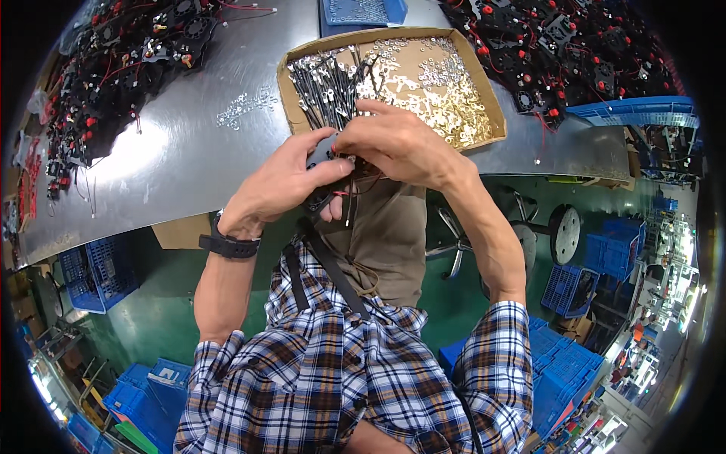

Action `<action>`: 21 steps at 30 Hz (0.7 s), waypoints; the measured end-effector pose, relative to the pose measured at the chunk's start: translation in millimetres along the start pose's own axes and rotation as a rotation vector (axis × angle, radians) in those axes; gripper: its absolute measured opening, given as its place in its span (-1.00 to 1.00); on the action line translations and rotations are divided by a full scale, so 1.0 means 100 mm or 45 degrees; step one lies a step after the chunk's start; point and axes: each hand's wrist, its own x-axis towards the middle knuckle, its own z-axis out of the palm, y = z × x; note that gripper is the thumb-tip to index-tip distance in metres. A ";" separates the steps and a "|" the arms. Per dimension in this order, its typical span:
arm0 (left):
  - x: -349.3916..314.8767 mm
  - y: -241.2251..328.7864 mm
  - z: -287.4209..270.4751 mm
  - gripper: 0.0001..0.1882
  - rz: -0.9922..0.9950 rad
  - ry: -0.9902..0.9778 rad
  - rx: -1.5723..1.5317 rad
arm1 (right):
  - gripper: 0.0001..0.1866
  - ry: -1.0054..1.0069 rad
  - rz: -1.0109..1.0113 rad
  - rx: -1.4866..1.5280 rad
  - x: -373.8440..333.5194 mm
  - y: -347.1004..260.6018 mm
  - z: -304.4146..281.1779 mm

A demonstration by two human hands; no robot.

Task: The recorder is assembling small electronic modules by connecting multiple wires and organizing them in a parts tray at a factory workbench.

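Both hands meet at the near edge of the metal table, in front of a shallow cardboard tray (495,125). My left hand (291,172) is closed round a black plastic part (324,151) with thin wires hanging below it. My right hand (397,144) is pinched over the same part, its fingertips at a small metal piece; what exactly they grip is hidden. Just beyond, the tray holds a bundle of black wires with metal lugs (321,83), flat metal terminals (446,110) and small nuts or washers (446,69).
Piles of black parts with red and white wires lie left (144,53) and right (560,45) on the steel table (204,155). Loose small hardware (248,110) is scattered left of the tray. A blue bin (363,13) stands behind it. Wheeled stool legs (454,246) and blue crates (563,371) are below.
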 end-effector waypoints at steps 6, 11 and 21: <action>0.03 -0.02 0.02 -0.68 0.090 -0.005 0.030 | -0.83 0.402 0.428 -0.102 -0.04 0.24 -0.24; 0.03 0.01 0.09 -0.73 0.112 -0.016 0.031 | -0.78 0.184 0.799 -0.666 0.00 1.05 -0.37; 0.03 -0.05 0.09 -0.73 0.126 0.068 0.077 | -0.73 0.001 0.762 -0.732 0.20 1.11 -0.33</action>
